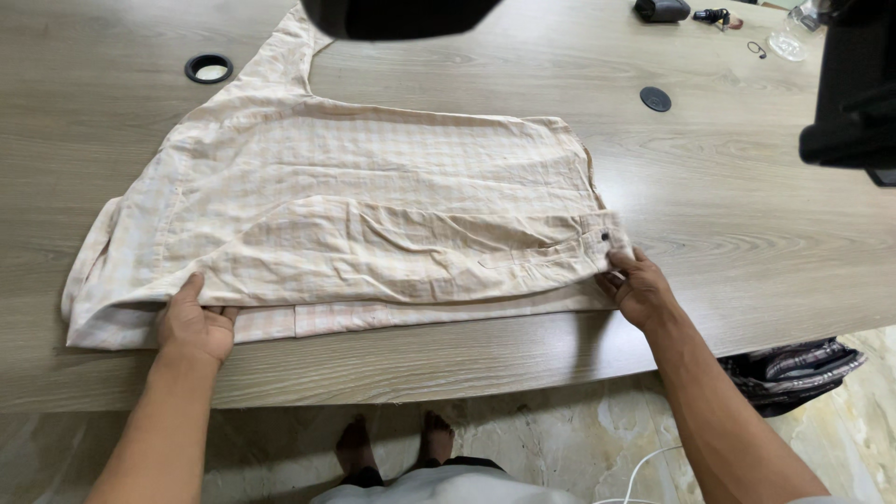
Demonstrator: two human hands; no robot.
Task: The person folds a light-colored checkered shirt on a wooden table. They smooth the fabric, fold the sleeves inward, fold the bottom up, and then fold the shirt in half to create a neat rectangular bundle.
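Both hands [194, 327] pinch shirt [373, 224] (palms down).

A grey wood-grain table [765, 233] filled the view, with two round cable ports [209, 68] set in it. Below lay a pale marbled floor [560, 439] and a white cable [644, 471].

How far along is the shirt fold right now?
Done: the checked shirt lies flat on the wooden table, one sleeve folded across the body. In hand: left hand and right hand pinch its near edge. Left: the far sleeve lies stretched out, and the body is unfolded.
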